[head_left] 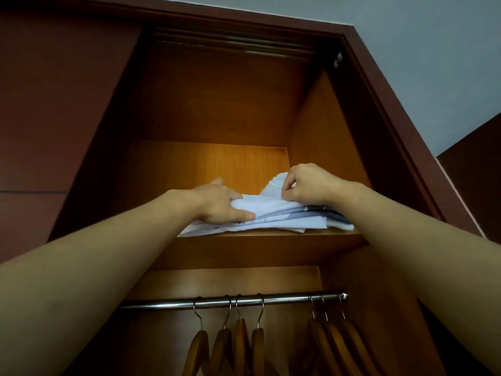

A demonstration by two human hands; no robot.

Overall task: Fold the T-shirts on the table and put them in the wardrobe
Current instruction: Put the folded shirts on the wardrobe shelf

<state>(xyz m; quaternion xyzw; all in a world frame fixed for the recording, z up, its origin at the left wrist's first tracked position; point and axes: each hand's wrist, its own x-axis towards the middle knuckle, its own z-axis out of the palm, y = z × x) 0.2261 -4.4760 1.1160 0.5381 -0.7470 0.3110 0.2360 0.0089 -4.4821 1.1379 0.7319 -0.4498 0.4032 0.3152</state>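
A stack of folded pale blue and white T-shirts (273, 217) lies on the upper wooden shelf (271, 240) of the open wardrobe (352, 147), near its front edge. My left hand (219, 203) grips the stack's left side, thumb on top and fingers under the top layers. On the right end of the stack, my right hand (306, 184) pinches a raised fold of the top shirt between its curled fingers. The back of the stack is hidden behind my hands.
Below the shelf runs a metal rail (233, 301) with several empty wooden hangers (244, 346). The shelf behind the stack is bare wood. A dark sliding door (54, 118) covers the wardrobe's left side. A grey wall (433, 63) is at upper right.
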